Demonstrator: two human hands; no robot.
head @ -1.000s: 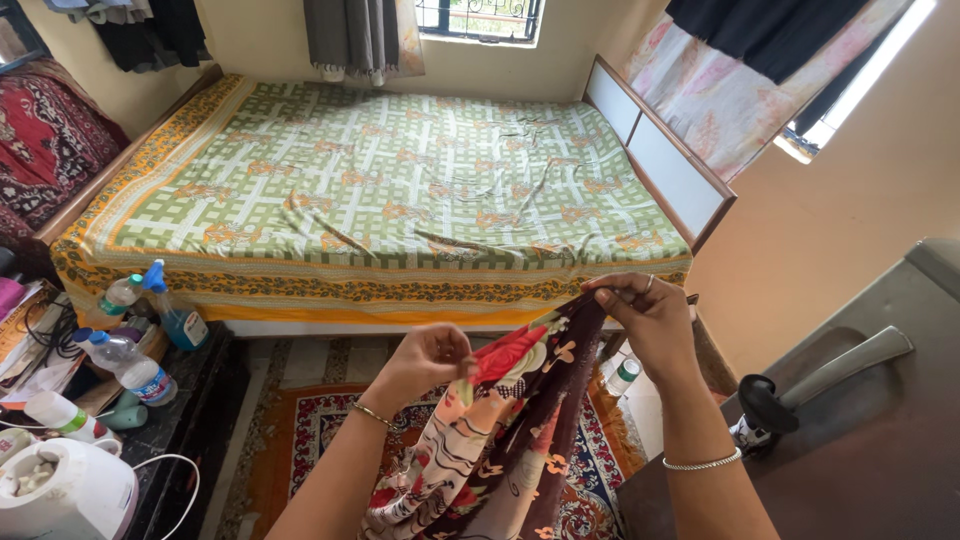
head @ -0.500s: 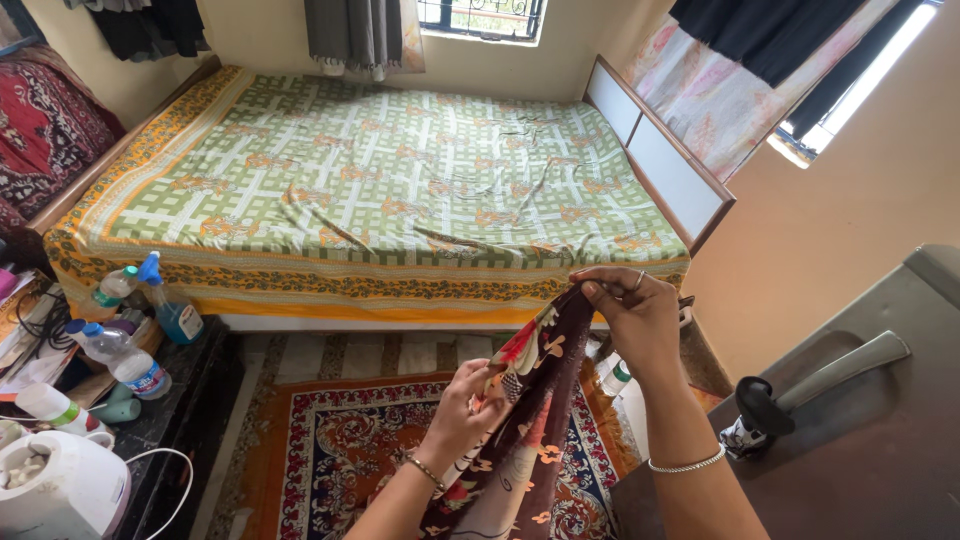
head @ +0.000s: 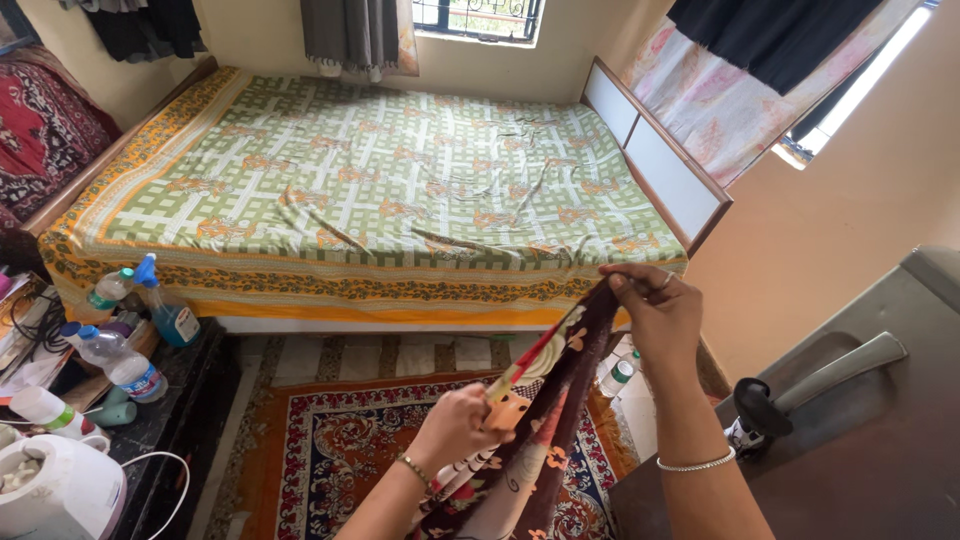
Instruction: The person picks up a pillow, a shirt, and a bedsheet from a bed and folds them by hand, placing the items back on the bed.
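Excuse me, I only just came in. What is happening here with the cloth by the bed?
A person stands at the foot of a bed covered by a green and yellow checked sheet and holds up a dark brown floral-printed cloth. The right hand pinches its top edge high, near the bed's corner. The left hand grips the same edge lower down, so that edge runs slanted between them. The rest of the cloth hangs down over a red patterned rug.

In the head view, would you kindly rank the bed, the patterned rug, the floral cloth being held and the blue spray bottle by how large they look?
1. bed
2. patterned rug, partly hidden
3. floral cloth, held near the camera by the left hand and right hand, so its rank against the rug is unsure
4. blue spray bottle
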